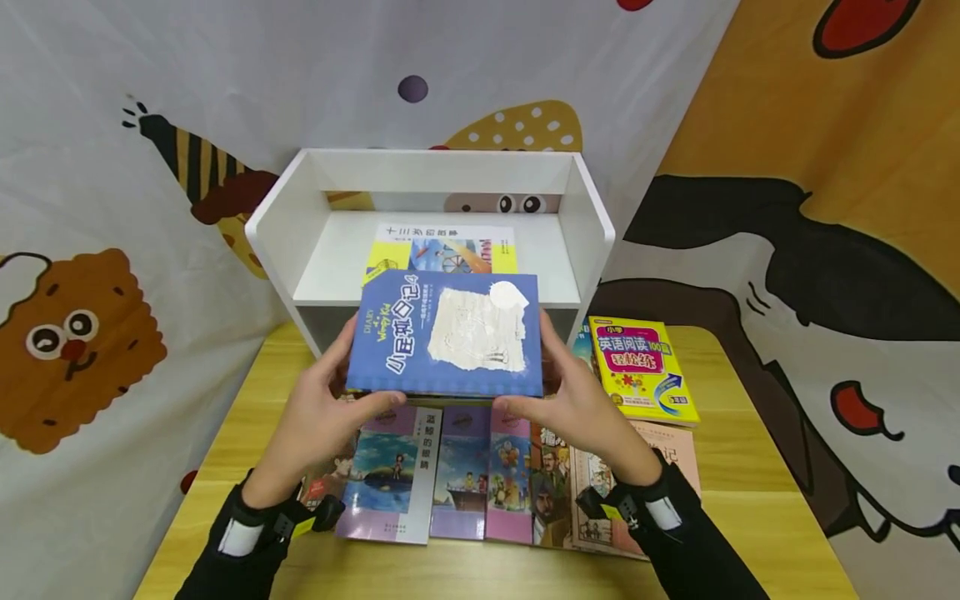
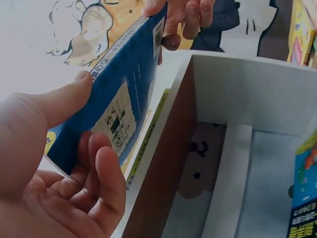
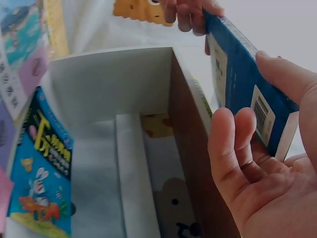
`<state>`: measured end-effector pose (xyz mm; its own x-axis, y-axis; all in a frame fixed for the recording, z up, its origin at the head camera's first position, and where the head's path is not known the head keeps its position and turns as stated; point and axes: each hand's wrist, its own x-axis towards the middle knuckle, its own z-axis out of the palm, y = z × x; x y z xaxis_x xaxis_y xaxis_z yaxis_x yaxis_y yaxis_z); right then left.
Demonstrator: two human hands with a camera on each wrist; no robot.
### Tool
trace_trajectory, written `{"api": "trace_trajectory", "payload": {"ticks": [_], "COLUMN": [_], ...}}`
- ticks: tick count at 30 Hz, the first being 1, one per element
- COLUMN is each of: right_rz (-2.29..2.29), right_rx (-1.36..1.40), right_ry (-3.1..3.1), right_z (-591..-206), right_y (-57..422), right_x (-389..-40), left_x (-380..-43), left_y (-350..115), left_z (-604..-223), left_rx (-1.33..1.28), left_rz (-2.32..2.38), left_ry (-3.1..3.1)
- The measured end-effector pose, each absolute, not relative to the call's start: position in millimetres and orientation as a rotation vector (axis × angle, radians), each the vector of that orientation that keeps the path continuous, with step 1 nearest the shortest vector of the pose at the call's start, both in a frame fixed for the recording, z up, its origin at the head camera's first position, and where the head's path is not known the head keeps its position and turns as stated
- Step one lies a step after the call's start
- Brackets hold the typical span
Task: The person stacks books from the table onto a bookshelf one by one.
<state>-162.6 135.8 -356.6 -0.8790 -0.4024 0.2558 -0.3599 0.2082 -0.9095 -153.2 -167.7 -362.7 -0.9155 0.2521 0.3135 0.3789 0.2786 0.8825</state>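
Note:
A blue Diary of a Wimpy Kid book (image 1: 450, 333) is held between both hands in front of the white shelf (image 1: 596, 208). My left hand (image 1: 307, 417) grips its left end, thumb along the near edge and fingers underneath. The right hand (image 1: 592, 417) holds the opposite end in the same way. In the left wrist view, the fingers of the left hand (image 2: 64, 163) curl against the cover opposite the thumb. The right wrist view shows the right hand (image 3: 267, 168) near the barcode. A yellow-and-white book (image 1: 450, 250) lies on the shelf's upper board, partly hidden behind the blue one.
Several books, including a lilac one (image 1: 390, 475) and a brown one (image 1: 551, 492), lie along the front of the wooden table (image 1: 757, 517). A yellow English reading book (image 1: 641, 371) is right of the shelf. A blue book with a rabbit (image 3: 42, 173) appears beside the lower compartment.

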Motion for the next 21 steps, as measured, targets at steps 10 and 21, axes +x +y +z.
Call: {"api": "trace_trajectory", "payload": {"ticks": [10,21], "right_rz": [-1.765,-1.404], "right_rx": [-0.647,-0.514], "right_ry": [2.347,2.94], "right_z": [-342.8,-360.7], "right_y": [130.7,132.5], "right_x": [-190.5,-207.8], "left_x": [-176.8,-210.2], "left_y": [-169.9,-172.9], "left_z": [-360.9,-387.7], "left_rx": [-0.5,-0.376], "left_rz": [-1.628,-0.952], "left_ry": [-2.408,-2.221]}}
